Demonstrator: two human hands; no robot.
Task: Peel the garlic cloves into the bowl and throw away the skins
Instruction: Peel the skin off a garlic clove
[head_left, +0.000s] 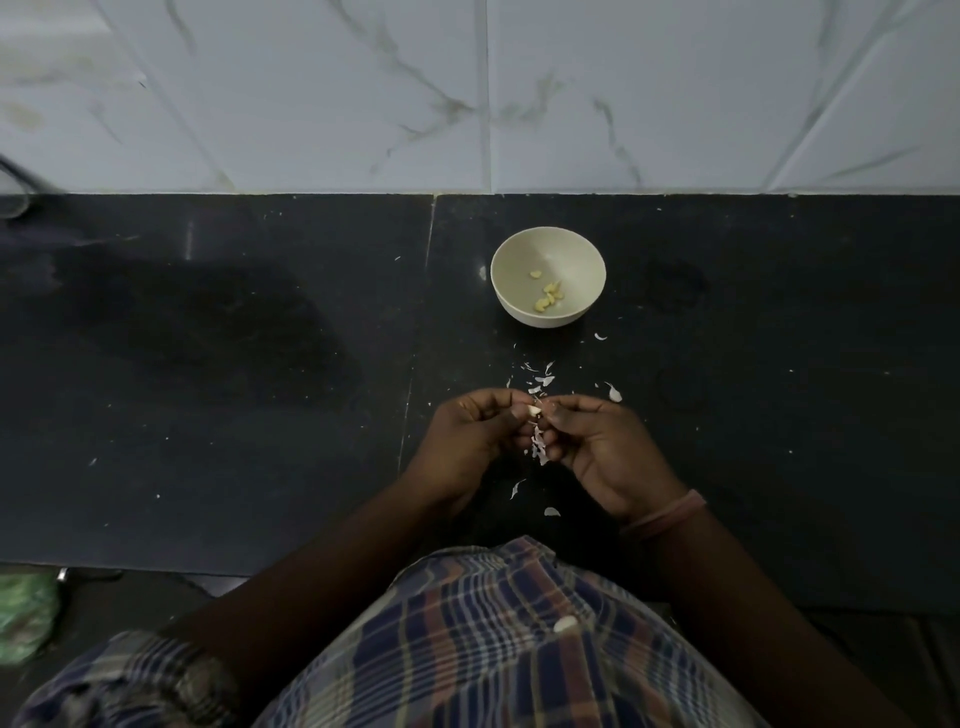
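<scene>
**Pale clove pinched between both hands, bowl straight ahead**

Black stone counter (260, 389) carries the scene. Your left hand (467, 441) and right hand (602, 447) meet on the near side of the bowl (548, 249), fingertips closed together on one clove (534, 410). It shows as a small pale spot between the two thumbs; its long axis is too small to read. Strips of skin (539, 448) hang from the grip, below the clove, and which hand holds the clove firmly cannot be told.

The bowl stands well apart from the hands, almost dead ahead of the clove and a touch to the right. Several peeled cloves (548, 299) lie in its bottom. Loose skins (540, 379) litter the counter between bowl and hands, with a few more on your side of the hands.

Judged from this, peeling is partway through. The coming drop turns on a straight forward reach, slightly shorter for your right hand. Skins remain to be gathered.
</scene>
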